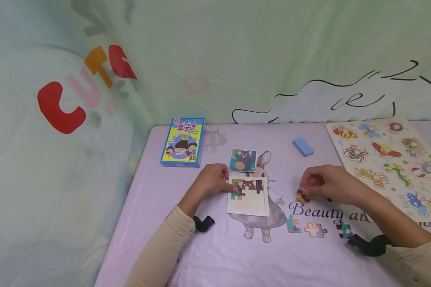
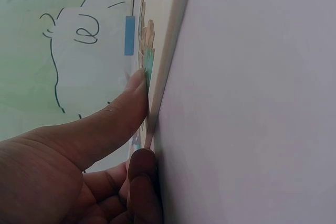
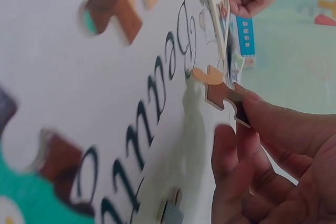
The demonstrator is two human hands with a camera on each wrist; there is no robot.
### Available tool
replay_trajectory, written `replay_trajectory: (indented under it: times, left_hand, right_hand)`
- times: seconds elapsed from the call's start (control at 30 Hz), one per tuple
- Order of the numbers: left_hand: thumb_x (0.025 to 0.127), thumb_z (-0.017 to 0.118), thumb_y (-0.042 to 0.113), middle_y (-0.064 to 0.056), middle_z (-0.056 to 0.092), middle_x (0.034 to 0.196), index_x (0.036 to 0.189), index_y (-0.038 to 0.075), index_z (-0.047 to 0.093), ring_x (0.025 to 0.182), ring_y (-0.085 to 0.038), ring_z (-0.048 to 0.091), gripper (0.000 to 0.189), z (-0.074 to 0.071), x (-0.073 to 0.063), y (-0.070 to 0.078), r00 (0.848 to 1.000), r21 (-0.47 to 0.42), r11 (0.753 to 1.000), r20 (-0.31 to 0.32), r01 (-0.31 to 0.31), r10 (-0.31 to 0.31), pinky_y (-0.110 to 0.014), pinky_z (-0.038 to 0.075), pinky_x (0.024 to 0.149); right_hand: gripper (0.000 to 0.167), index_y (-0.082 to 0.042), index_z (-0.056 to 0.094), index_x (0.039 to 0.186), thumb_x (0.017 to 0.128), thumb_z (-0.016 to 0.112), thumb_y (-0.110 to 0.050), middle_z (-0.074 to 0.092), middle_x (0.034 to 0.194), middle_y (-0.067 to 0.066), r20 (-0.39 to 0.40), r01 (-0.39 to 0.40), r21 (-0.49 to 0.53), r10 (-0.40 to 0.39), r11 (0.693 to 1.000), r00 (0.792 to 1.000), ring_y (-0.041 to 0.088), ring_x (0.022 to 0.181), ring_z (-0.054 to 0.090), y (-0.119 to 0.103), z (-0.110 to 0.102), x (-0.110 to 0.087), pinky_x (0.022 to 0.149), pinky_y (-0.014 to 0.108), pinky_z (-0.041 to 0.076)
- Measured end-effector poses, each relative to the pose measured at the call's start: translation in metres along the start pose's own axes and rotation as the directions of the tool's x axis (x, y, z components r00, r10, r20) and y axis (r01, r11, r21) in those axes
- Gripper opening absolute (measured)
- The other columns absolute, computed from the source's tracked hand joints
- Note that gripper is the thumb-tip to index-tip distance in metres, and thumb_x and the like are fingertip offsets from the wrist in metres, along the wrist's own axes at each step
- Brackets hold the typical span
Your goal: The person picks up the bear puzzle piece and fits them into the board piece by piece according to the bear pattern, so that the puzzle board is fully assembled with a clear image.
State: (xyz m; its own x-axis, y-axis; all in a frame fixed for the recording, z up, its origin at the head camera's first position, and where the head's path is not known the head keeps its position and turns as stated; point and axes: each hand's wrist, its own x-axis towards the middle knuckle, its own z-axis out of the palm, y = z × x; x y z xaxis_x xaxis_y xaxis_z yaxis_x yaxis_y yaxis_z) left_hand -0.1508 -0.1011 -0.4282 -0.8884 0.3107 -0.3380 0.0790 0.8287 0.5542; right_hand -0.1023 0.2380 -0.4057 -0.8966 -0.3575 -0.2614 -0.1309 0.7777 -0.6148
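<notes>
My left hand [image 1: 212, 179] holds the left edge of a small wooden puzzle board [image 1: 249, 205]. Its thumb [image 2: 118, 116] lies over the face of the board, the other fingers curled at the edge. Several fitted pieces showing a brown bear fill the board's upper part. Between thumb and fingers, my right hand [image 1: 327, 184] pinches a brown puzzle piece [image 3: 218, 94] just above the tabletop, right of the board. Loose pieces lie below that hand: a teal one [image 1: 293, 224], a pinkish-orange one [image 1: 315, 230] and a dark-and-teal one [image 1: 344, 230]. Another is mostly hidden beneath the right hand.
A bear picture card [image 1: 242, 160] lies just behind the board. A blue and yellow card box [image 1: 183, 142] stands at the back left, a blue block [image 1: 303, 146] at the back right. A large wooden insect puzzle [image 1: 384, 159] covers the right side. Printed curtains hang behind.
</notes>
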Motion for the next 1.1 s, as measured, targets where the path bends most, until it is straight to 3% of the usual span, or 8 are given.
replay_trajectory:
  times: [0.37, 0.73, 1.1]
  left_hand:
    - [0.074, 0.092, 0.037, -0.002, 0.054, 0.074, 0.088, 0.011, 0.061, 0.073, -0.017, 0.051, 0.043, 0.0, -0.001, 0.001, 1.0, -0.003, 1.0, 0.003, 0.008, -0.008, -0.028, 0.037, 0.06]
    - [0.073, 0.093, 0.036, -0.003, 0.055, 0.074, 0.085, 0.012, 0.059, 0.072, -0.017, 0.052, 0.043, 0.002, 0.0, 0.001, 1.0, -0.022, 1.0, -0.001, 0.015, -0.015, -0.027, 0.037, 0.059]
    - [0.073, 0.093, 0.037, -0.002, 0.055, 0.074, 0.085, 0.012, 0.059, 0.073, -0.017, 0.051, 0.043, 0.0, 0.0, 0.001, 1.0, -0.003, 1.0, 0.002, 0.01, -0.01, -0.027, 0.037, 0.059]
  right_hand:
    - [0.01, -0.021, 0.069, 0.094, 0.09, 0.077, -0.019, 0.064, 0.083, -0.005, -0.021, 0.071, 0.044, -0.07, 0.996, 0.997, 0.016, 0.083, 0.056, -0.022, 0.006, 0.012, 0.069, 0.025, 0.046]
    - [0.017, -0.014, 0.069, 0.103, 0.09, 0.075, -0.007, 0.068, 0.085, -0.005, 0.042, 0.115, 0.133, -0.122, 0.984, 0.992, 0.017, 0.084, 0.058, -0.042, 0.019, 0.03, 0.072, 0.026, 0.048]
    - [0.012, -0.012, 0.071, 0.098, 0.089, 0.076, -0.007, 0.067, 0.083, -0.003, 0.036, 0.141, 0.184, -0.15, 0.973, 0.988, 0.018, 0.085, 0.059, -0.059, 0.032, 0.043, 0.075, 0.03, 0.05]
